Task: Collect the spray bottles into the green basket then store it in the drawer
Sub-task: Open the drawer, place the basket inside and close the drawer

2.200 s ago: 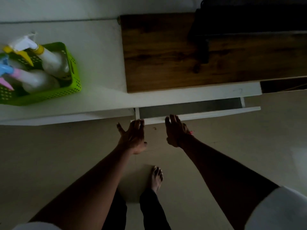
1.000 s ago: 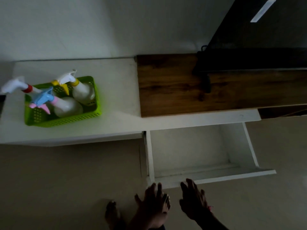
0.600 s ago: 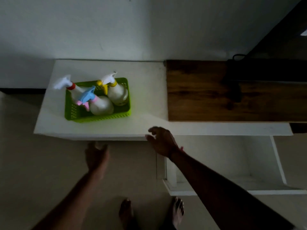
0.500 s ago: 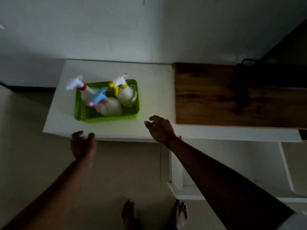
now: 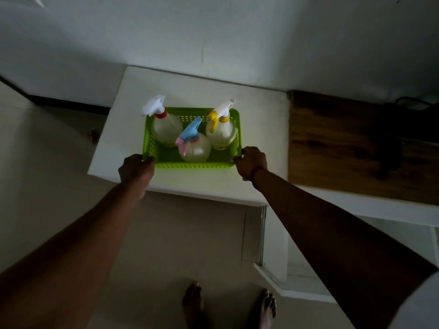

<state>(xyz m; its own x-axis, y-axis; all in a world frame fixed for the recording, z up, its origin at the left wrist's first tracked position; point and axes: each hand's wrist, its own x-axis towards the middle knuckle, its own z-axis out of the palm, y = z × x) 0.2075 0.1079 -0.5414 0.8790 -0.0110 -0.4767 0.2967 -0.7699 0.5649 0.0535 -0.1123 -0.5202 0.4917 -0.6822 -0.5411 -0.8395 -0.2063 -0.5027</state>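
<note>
The green basket (image 5: 190, 165) sits on the white cabinet top (image 5: 190, 91) and holds three spray bottles upright: one with a white and red head (image 5: 166, 129), one with a blue and pink head (image 5: 196, 148), one with a white and yellow head (image 5: 222, 134). My left hand (image 5: 135, 169) grips the basket's near left corner. My right hand (image 5: 251, 162) grips its near right corner. The white drawer (image 5: 273, 274) stands pulled out at the lower right, largely hidden behind my right arm.
A dark wooden panel (image 5: 337, 143) covers the cabinet top to the right, with a dark object and cable (image 5: 413, 110) on it. The wall rises right behind the cabinet. My bare feet (image 5: 194, 302) stand on the floor below.
Both hands moved up from the cabinet's front edge and closed on the basket's near corners. The view shifted left, centring the basket; earlier the drawer was pulled open.
</note>
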